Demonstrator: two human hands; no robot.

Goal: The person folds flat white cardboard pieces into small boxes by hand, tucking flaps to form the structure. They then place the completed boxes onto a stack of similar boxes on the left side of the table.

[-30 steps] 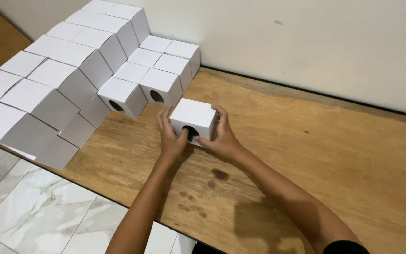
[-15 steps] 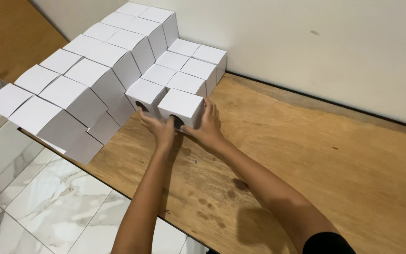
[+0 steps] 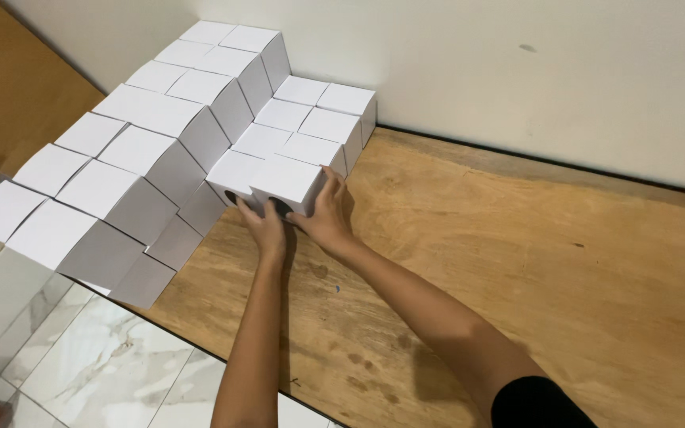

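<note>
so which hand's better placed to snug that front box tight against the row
Right. The right hand wraps the front box's open outer side, free to press it inward; the left hand only rests at its front.

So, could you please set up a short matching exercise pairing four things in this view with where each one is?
1. white box with round hole
2. left hand
3. right hand
4. marble floor tiles

a. at the box's right side
b. below the table edge
c. front of the low stack
d. at the box's front

Pairs: 1-c, 2-d, 3-a, 4-b
</note>
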